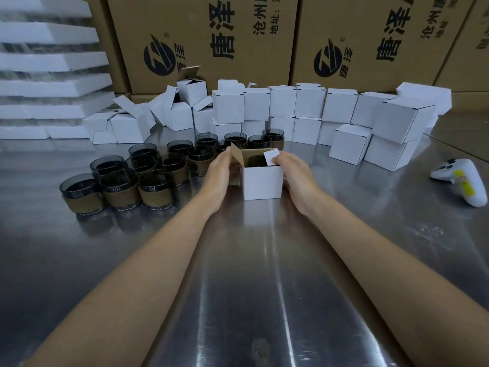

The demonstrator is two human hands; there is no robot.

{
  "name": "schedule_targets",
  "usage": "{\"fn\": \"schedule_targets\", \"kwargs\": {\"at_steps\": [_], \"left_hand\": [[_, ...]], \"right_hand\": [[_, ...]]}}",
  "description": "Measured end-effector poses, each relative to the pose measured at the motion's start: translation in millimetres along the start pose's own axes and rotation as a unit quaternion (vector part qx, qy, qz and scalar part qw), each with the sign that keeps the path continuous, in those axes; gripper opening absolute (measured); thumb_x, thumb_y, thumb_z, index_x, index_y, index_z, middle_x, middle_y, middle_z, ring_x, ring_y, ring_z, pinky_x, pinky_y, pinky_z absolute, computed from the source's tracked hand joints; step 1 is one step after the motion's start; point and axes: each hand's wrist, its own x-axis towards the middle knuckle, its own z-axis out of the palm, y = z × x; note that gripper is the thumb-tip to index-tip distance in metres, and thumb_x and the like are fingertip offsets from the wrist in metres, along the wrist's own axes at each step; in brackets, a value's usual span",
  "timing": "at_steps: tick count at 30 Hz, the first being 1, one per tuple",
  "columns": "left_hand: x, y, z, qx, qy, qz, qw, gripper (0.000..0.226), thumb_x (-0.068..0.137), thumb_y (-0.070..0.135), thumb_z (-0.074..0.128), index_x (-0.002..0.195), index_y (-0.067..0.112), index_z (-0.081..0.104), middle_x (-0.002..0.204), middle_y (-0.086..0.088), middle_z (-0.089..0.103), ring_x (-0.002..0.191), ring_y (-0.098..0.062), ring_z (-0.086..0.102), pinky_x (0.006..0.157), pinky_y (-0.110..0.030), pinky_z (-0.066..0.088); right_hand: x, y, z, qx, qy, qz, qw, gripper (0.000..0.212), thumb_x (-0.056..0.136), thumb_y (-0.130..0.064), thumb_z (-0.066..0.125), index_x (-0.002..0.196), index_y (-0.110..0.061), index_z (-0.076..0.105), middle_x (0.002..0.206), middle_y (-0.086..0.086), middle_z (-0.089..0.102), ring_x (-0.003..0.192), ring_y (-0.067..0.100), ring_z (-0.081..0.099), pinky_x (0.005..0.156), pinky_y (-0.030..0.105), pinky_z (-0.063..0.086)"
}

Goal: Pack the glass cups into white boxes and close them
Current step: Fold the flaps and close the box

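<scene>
I've got both hands on the open white box (pixel 262 182) standing on the metal table (pixel 251 260); my left hand (pixel 221 176) curls round its left side, fingertips up at the raised flap (pixel 237 154) whose brown inner face shows; my right hand (pixel 293 173) sits against the right side, thumb and forefinger pinching the small white side flap (pixel 271 157), which is tilted inward over the opening; between the two sets of fingers, down inside the box, I can see the dark rim of a glass cup (pixel 255 161), so that one is in; the top is not closed; out beyond my left fingers and spreading away to the left stands the cluster of glass cups (pixel 148 176), dark glass with brown bands, packed close together, some touching; past my fingertips on both sides runs a wall of closed white boxes (pixel 344 115), stacked two high; further left of that lie open empty boxes (pixel 148 115), tumbled with flaps up; well off to the right of my right fingers lies a white controller (pixel 461 181) on the table; behind everything, big brown cartons (pixel 211 41) with black print, and white foam slabs (pixel 47 62) stacked at far left.
</scene>
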Motion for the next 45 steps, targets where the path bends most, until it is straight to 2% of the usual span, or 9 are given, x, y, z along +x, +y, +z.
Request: {"fn": "schedule_targets", "kwargs": {"at_steps": [4,9,16,21,26,32,39,43,45], "left_hand": [[-1,-3,-1,0.086,-0.015,0.03,0.996,0.026,0.099,0.036,0.05,0.117,0.018,0.056,0.103,0.006,0.063,0.102,-0.013,0.062,0.089,-0.025,0.048],[1,0,3,0.092,-0.015,0.051,0.994,0.039,0.099,0.017,0.051,0.137,0.015,0.044,0.1,0.011,0.06,0.077,0.009,0.06,0.059,-0.005,0.045],[-1,2,2,0.041,-0.016,0.03,0.999,0.058,0.097,0.01,0.052,0.149,0.016,0.029,0.106,0.027,0.059,0.094,0.01,0.06,0.076,-0.01,0.048],[0,2,2,0.011,-0.026,0.029,0.999,0.073,0.094,0.005,0.051,0.155,0.016,0.012,0.138,0.013,0.054,0.127,-0.009,0.051,0.106,-0.03,0.04],[0,4,1,-0.017,-0.032,0.023,0.999,0.066,0.094,0.004,0.05,0.153,0.018,0.024,0.133,0.009,0.059,0.125,-0.017,0.054,0.102,-0.034,0.04],[-10,10,4,-0.014,-0.052,0.027,0.998,0.025,0.095,0.006,0.047,0.109,0.02,0.062,0.098,0.001,0.065,0.075,-0.011,0.056,0.06,-0.025,0.041],[-8,10,4,0.001,-0.038,0.05,0.998,0.029,0.093,0.0,0.042,0.087,0.018,0.063,0.109,0.006,0.066,0.086,-0.013,0.057,0.075,-0.033,0.043],[-11,8,2,0.01,-0.032,0.071,0.997,0.032,0.095,0.0,0.038,0.087,0.014,0.065,0.112,0.002,0.066,0.092,-0.014,0.059,0.079,-0.03,0.044],[-12,7,1,0.018,-0.035,0.066,0.997,0.031,0.097,0.008,0.036,0.092,0.012,0.066,0.113,-0.005,0.065,0.095,-0.021,0.057,0.082,-0.036,0.042]], "right_hand": [[-2,-1,2,0.001,0.002,-0.012,1.0,0.014,0.09,-0.016,0.055,0.091,-0.023,0.066,0.087,-0.005,0.069,0.079,0.011,0.063,0.074,0.025,0.049],[-4,-2,4,-0.002,-0.002,-0.014,1.0,0.014,0.089,-0.014,0.054,0.089,-0.024,0.064,0.086,-0.005,0.067,0.078,0.011,0.061,0.074,0.025,0.048],[-4,-2,3,-0.012,-0.014,-0.011,1.0,0.017,0.086,-0.015,0.053,0.078,-0.025,0.064,0.076,-0.009,0.065,0.072,0.008,0.059,0.07,0.024,0.046],[-4,-1,3,-0.017,-0.02,-0.011,1.0,0.015,0.088,-0.016,0.052,0.086,-0.025,0.064,0.087,-0.005,0.066,0.077,0.009,0.061,0.068,0.023,0.048],[-4,-1,2,-0.016,-0.022,-0.011,1.0,0.015,0.087,-0.016,0.053,0.085,-0.025,0.065,0.088,-0.004,0.066,0.077,0.01,0.061,0.068,0.023,0.048],[-3,-2,1,-0.011,-0.022,-0.003,1.0,0.016,0.091,-0.02,0.056,0.104,-0.021,0.065,0.102,-0.002,0.069,0.092,0.013,0.064,0.076,0.024,0.048],[-9,-3,-2,0.075,-0.049,-0.004,0.996,0.032,0.1,-0.035,0.04,0.115,-0.019,0.063,0.107,-0.003,0.069,0.097,0.01,0.063,0.08,0.023,0.046],[-12,0,-5,0.009,-0.113,-0.048,0.992,0.041,0.085,-0.049,0.056,0.123,-0.032,0.056,0.129,0.002,0.061,0.12,0.013,0.057,0.1,0.029,0.044],[-12,3,-4,-0.043,-0.112,-0.072,0.99,0.047,0.086,-0.045,0.064,0.13,-0.03,0.054,0.133,-0.003,0.058,0.118,0.009,0.057,0.094,0.02,0.046]]}}
